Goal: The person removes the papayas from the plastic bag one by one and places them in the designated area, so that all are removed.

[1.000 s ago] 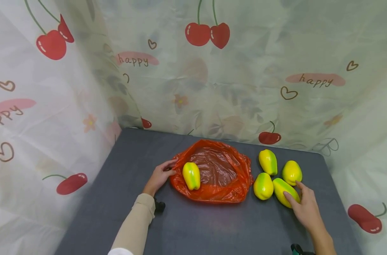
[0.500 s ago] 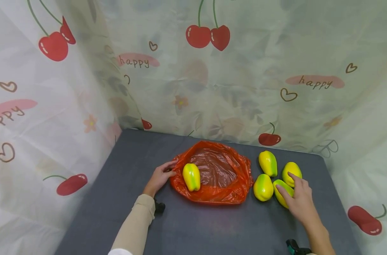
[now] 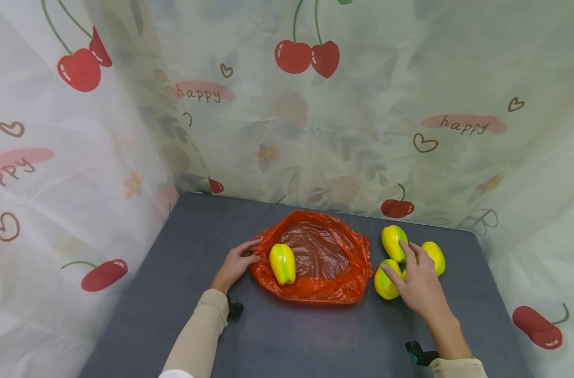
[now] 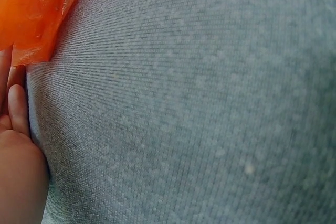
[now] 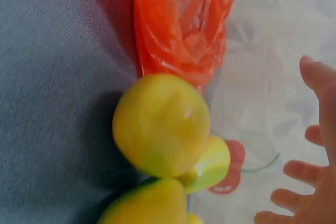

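A red plastic bag (image 3: 324, 291) lies with its mouth spread wide, and one glossy yellow-green fruit (image 3: 282, 264) with a lobed end sits inside at its left. My left hand (image 3: 237, 265) holds the bag's left edge, its fingers on either side of the film in the left wrist view. To the right of the bag is a group of similar fruits: one at the back (image 3: 392, 237), one in front (image 3: 385, 287), one at the right (image 3: 436, 257) and another mostly covered by my right hand (image 3: 421, 286). That hand hovers above them with spread fingers, holding nothing.
The dark grey table (image 3: 324, 341) meets a pale printed curtain (image 3: 372, 105) at the back and sides. A black wrist device (image 3: 421, 354) sits at the right wrist, another (image 3: 235, 308) at the left.
My right hand has moved left from the right-hand fruits toward the middle of the group, holding nothing. The left hand stays at the bag's edge, and the fruits have kept their places.
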The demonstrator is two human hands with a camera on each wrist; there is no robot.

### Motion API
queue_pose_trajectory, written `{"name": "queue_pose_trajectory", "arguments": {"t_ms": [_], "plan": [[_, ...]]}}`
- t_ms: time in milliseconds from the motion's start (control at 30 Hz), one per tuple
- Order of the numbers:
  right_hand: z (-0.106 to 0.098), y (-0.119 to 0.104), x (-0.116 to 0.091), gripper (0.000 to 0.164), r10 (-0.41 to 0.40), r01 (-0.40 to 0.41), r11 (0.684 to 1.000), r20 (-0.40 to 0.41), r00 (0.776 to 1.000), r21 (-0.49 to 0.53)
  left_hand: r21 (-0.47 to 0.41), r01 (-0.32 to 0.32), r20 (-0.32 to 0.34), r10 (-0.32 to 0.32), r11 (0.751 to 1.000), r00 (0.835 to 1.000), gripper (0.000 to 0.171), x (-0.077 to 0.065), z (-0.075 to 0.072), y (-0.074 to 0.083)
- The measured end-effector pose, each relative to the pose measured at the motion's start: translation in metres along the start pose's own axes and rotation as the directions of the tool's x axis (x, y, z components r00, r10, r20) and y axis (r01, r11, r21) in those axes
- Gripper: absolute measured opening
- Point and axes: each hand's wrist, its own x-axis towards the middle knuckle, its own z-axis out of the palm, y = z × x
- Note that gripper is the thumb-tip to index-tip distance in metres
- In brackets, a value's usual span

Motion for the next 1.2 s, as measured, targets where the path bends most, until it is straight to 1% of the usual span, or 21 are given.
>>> {"name": "queue_pose_trajectory", "arguments": {"t_ms": [267,433,567,667,867,967,1200], "plan": [[0.013,-0.013,0.012,0.092,-0.008,0.011,0.997,0.034,0.999,-0.082,0.001,0.008,-0.002,-0.008,1.000,1.000,0.046,-0.001,-0.001,0.001],[0.022,-0.020,0.015,0.095,-0.050,0.053,0.991,0.024,0.998,-0.124,0.005,0.000,-0.003,0.000,1.000,1.000,0.046,-0.001,-0.001,-0.001],[0.028,-0.027,0.016,0.099,-0.081,0.085,0.989,0.032,0.996,-0.119,0.005,0.000,-0.008,0.000,1.000,1.000,0.045,0.000,-0.001,-0.003],[0.031,-0.033,0.017,0.101,-0.091,0.098,0.988,0.057,0.994,-0.123,-0.003,-0.009,-0.009,0.009,1.000,1.000,0.046,0.001,0.000,-0.003],[0.037,-0.045,0.017,0.105,-0.075,0.089,0.988,0.114,0.991,-0.129,-0.023,-0.020,-0.004,0.020,1.000,1.000,0.048,0.001,0.002,-0.003],[0.044,-0.049,0.016,0.104,-0.082,0.100,0.985,0.128,0.988,-0.138,-0.024,-0.016,-0.005,0.016,1.000,1.000,0.048,0.001,0.002,-0.002],[0.058,-0.060,0.017,0.102,-0.133,0.156,0.976,0.150,0.980,-0.152,-0.017,-0.031,-0.004,0.031,0.999,1.000,0.048,0.002,0.001,-0.002]]}}
